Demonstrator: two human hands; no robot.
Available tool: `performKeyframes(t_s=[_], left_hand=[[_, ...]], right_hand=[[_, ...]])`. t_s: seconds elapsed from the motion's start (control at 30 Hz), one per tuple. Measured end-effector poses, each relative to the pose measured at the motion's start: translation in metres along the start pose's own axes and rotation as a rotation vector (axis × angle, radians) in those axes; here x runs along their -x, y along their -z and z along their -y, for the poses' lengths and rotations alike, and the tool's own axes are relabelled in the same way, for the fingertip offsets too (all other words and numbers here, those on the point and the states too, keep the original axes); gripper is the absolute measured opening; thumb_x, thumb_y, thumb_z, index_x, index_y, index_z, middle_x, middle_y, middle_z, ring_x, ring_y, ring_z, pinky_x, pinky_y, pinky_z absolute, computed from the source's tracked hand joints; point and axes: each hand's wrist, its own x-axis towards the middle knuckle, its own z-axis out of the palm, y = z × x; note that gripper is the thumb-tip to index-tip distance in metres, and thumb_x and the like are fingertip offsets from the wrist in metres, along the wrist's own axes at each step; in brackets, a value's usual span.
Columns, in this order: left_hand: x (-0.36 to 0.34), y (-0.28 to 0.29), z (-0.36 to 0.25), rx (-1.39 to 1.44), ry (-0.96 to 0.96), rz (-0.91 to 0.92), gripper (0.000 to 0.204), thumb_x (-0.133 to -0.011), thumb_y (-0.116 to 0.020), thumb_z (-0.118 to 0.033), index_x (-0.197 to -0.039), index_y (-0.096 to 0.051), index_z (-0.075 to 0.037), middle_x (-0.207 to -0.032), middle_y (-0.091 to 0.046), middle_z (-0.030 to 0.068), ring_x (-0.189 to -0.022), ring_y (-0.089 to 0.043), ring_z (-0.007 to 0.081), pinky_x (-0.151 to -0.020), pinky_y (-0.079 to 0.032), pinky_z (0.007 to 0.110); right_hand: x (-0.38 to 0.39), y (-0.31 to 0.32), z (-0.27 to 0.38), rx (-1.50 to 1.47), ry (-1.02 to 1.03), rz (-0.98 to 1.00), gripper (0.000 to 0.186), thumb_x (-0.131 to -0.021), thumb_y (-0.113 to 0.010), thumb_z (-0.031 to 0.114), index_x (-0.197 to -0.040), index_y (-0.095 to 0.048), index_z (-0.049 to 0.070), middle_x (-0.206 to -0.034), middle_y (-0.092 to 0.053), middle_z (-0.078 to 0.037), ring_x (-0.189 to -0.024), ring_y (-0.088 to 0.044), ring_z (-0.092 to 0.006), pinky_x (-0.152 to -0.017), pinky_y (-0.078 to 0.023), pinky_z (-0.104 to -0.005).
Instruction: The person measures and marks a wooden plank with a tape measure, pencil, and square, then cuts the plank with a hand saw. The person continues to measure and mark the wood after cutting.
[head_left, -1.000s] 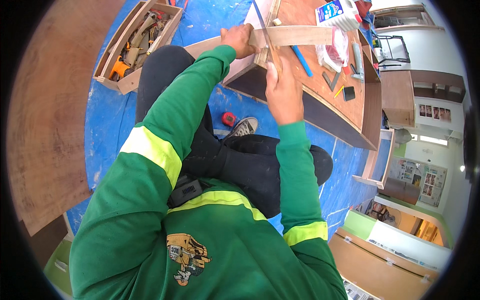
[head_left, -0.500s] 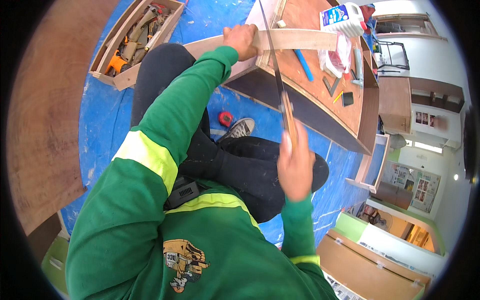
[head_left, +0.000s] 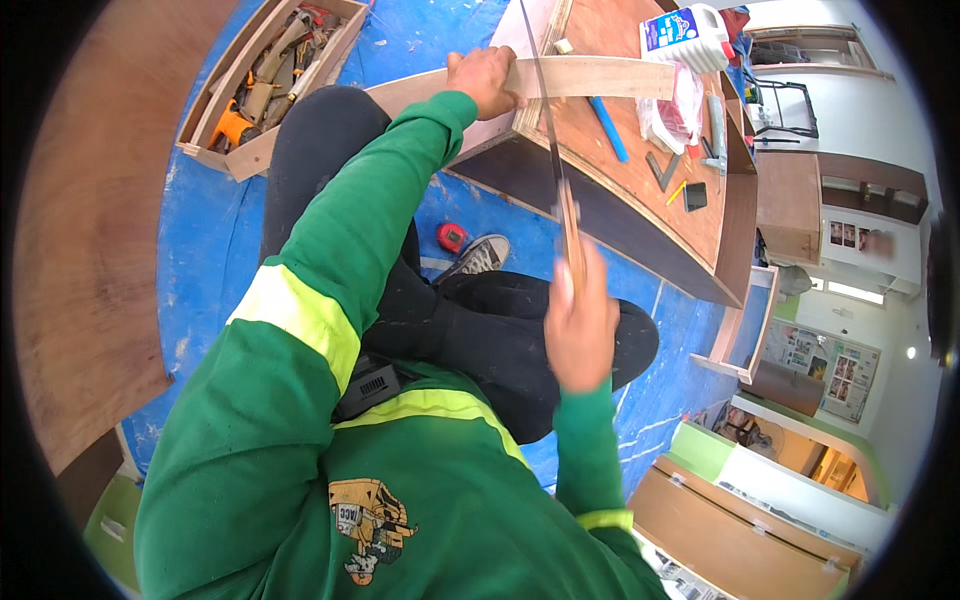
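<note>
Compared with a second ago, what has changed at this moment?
The right hand has drawn the handsaw back, so both sit lower in the picture. Nothing was taken hold of or let go. The left hand stays on the wooden strip; the white jug keeps its place.

I am using 2 hands, 1 left hand (head_left: 484,82) and 1 right hand (head_left: 582,325). I am counting 1 handsaw (head_left: 571,228) and 1 wooden strip (head_left: 605,77). Around me, 1 red tape measure (head_left: 451,237), 1 white plastic jug (head_left: 687,40), 1 pink-and-white plastic bag (head_left: 684,115), 1 blue rod (head_left: 608,130), 1 yellow pencil (head_left: 676,193), 1 try square (head_left: 662,172), 1 grey tube (head_left: 716,130), 1 black phone-like slab (head_left: 695,197) and 1 small pale block (head_left: 563,46) are showing. I am also seeing 1 wooden drawer (head_left: 722,368) and 1 wooden tool tray (head_left: 255,157). Its tools (head_left: 257,102) are overlapping, so I am not managing an exact count. I am wearing 3 yellow bands (head_left: 298,315), 2 green sleeves (head_left: 345,200) and 1 visible sneaker (head_left: 483,254).
</note>
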Motion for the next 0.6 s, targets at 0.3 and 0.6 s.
performKeyframes(t_s=[0.3, 0.6], left_hand=[[0.007, -0.005, 0.000, -0.010, -0.025, -0.054, 0.066, -0.085, -0.092, -0.049, -0.134, -0.067, -0.011, -0.130, -0.072, 0.0102, -0.127, -0.063, 0.0333, -0.105, -0.038, 0.054], [0.001, -0.001, -0.002, 0.044, -0.020, -0.034, 0.075, -0.082, -0.093, -0.048, -0.141, -0.066, -0.011, -0.134, -0.071, 0.0124, -0.131, -0.062, 0.0340, -0.107, -0.037, 0.055]], right_hand=[[0.024, 0.036, 0.015, 0.006, -0.091, 0.069, 0.042, -0.112, -0.062, 0.014, -0.151, -0.056, 0.001, -0.121, -0.075, -0.030, -0.108, -0.076, -0.0508, -0.086, -0.060, -0.0514], [-0.160, -0.051, -0.004, -0.042, 0.274, -0.110, 0.035, -0.113, -0.061, 0.028, -0.138, -0.063, 0.004, -0.106, -0.072, -0.034, -0.100, -0.068, -0.0575, -0.082, -0.054, -0.0631]])
